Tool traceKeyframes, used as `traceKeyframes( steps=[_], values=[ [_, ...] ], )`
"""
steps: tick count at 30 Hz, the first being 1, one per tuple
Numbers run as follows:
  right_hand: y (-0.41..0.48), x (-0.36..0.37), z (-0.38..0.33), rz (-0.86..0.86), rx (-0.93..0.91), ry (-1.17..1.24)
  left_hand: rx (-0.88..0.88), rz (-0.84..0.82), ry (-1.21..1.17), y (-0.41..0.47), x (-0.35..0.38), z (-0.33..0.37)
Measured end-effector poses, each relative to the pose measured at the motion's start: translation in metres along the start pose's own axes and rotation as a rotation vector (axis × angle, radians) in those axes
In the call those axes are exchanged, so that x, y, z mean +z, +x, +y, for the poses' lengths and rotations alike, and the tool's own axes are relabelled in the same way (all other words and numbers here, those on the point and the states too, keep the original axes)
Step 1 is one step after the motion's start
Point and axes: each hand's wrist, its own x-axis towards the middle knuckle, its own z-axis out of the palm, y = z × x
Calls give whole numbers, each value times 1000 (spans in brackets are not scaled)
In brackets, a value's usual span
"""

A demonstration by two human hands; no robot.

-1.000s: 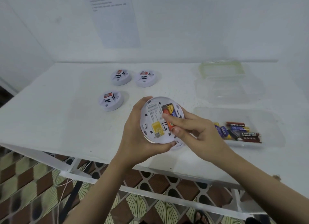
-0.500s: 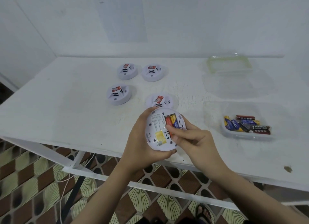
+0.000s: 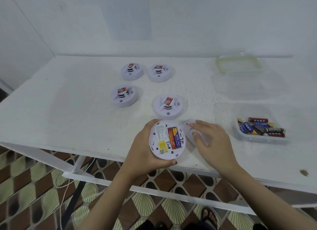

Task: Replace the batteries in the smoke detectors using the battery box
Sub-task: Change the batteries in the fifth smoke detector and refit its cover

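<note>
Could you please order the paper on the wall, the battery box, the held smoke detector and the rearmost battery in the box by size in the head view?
1. Paper on the wall
2. Battery box
3. Held smoke detector; nearer the camera, so its rank against the box is unsure
4. Rearmost battery

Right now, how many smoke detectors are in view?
5: back-left detector, back-right detector, mid-left detector, centre detector, and held detector in the left hand. None seem hidden.
</note>
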Motion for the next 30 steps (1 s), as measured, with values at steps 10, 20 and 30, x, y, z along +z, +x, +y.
traceKeyframes(
  steps=[10,20,30],
  values=[
    [6,3,7,-108,159,-70,-150,-81,-120,1,-6,-16],
    [0,1,-17,-270,-112,269,-112,-71,-204,6,-6,-22],
    [14,10,-25,-422,-190,181,-112,-33,-258,4,-5,-25]
  ],
)
